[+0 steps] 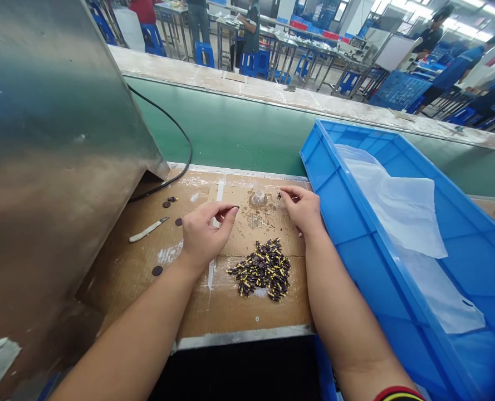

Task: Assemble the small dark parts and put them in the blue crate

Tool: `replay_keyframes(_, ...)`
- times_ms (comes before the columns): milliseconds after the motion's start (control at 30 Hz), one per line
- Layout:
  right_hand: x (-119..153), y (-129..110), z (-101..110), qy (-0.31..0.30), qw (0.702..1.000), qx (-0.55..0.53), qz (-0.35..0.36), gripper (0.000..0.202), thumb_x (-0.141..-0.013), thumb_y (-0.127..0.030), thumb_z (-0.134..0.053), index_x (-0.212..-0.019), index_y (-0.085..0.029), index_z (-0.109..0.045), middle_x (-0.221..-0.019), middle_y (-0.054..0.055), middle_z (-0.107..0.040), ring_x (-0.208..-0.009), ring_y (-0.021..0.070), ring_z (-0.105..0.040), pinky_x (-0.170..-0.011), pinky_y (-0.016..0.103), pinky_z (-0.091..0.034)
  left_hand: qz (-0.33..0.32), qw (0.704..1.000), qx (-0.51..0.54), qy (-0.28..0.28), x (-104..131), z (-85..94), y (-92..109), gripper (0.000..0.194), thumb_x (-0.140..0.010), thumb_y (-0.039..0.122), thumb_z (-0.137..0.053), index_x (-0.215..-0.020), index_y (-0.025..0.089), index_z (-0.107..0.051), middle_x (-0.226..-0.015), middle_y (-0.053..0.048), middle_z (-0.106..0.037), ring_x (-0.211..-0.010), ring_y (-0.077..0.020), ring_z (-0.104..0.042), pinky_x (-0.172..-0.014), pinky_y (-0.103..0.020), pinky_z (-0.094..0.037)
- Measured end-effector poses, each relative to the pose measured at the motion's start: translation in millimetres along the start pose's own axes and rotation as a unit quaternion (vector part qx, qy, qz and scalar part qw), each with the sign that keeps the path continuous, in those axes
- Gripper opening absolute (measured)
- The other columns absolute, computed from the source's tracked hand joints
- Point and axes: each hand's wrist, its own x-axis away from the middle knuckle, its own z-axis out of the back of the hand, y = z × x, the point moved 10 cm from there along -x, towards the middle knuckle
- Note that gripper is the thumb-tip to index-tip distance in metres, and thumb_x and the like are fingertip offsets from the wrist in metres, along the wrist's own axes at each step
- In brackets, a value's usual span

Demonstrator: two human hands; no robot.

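My left hand (207, 228) is pinched closed over the cardboard, with a sliver of something dark at its fingertips, too small to name. Across from it, my right hand (302, 207) pinches a small dark part (279, 196) between thumb and finger. Between the hands a small clear dome-shaped piece (258, 196) sits on the stained cardboard (241, 231). Nearer to me lies a pile of small dark parts with yellow ends (266, 270). Left of my left hand are a white-handled knife (149, 229) and several dark round discs (157, 270).
A large blue crate (351, 223) holding white plastic bags (397, 206) stands tilted close by my right arm. A metal housing (55, 150) rises on the left, with a black cable (176, 122) beside it. Beyond a green-sided ledge (230, 128), people work at tables.
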Motion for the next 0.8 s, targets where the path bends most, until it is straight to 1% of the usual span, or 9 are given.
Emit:
replay_keyframes(67, 1.3, 1.2, -2.3, -0.019, 0.998, 0.052, 0.024, 0.017, -0.086, -0.027, -0.065, -0.093, -0.022, -0.079, -0.094, 0.005, -0.079, -0.08, 0.0213, -0.072, -0.08, 0.037, -0.055, 0.002, 1.0, 0.001, -0.004, 0.5, -0.8, -1.3, 0.006, -0.087, 0.023, -0.069, -0.092, 0.02, -0.073, -0.08, 0.0, -0.072, -0.066, -0.0109, -0.061, -0.069, -0.029, -0.051)
replay_keyframes(167, 1.7, 2.7, -7.4, -0.027, 0.994, 0.091, 0.049, 0.016, -0.085, -0.022, -0.065, -0.094, -0.022, -0.079, -0.092, 0.004, -0.079, -0.079, 0.0213, -0.072, -0.08, 0.037, -0.055, 0.003, 1.0, 0.005, -0.005, 0.6, -1.0, -2.0, 0.006, -0.087, 0.022, -0.07, -0.092, 0.02, -0.073, -0.081, 0.001, -0.072, -0.066, -0.0104, -0.061, -0.068, -0.028, -0.05)
replay_keyframes(333, 0.6, 2.6, -15.2, -0.047, 0.986, 0.138, 0.075, 0.017, -0.084, -0.02, -0.065, -0.094, -0.023, -0.078, -0.092, 0.004, -0.079, -0.08, 0.0226, -0.072, -0.079, 0.038, -0.055, -0.001, 1.0, 0.008, 0.004, -0.7, 1.1, -0.1, 0.005, -0.087, 0.023, -0.069, -0.09, 0.02, -0.072, -0.08, 0.0, -0.072, -0.066, -0.0111, -0.06, -0.067, -0.029, -0.051)
replay_keyframes(533, -0.6, -1.6, -13.7, -0.054, 0.98, 0.167, 0.09, 0.017, -0.081, -0.016, -0.065, -0.09, -0.024, -0.078, -0.089, 0.004, -0.079, -0.08, 0.0232, -0.07, -0.079, 0.039, -0.054, 0.0, 1.0, 0.01, 0.002, -0.3, 1.0, -0.1, 0.005, -0.088, 0.024, -0.068, -0.09, 0.02, -0.072, -0.08, 0.0, -0.071, -0.066, -0.0112, -0.061, -0.066, -0.029, -0.05)
replay_keyframes(800, -3.3, -5.3, -16.1, -0.082, 0.965, 0.232, 0.095, 0.019, -0.079, -0.014, -0.062, -0.084, -0.023, -0.078, -0.083, 0.005, -0.077, -0.079, 0.024, -0.067, -0.074, 0.037, -0.05, 0.003, 1.0, 0.013, 0.002, 0.3, 1.1, -1.1, 0.006, -0.088, 0.024, -0.068, -0.09, 0.02, -0.072, -0.079, 0.0, -0.071, -0.066, -0.0114, -0.06, -0.067, -0.029, -0.05)
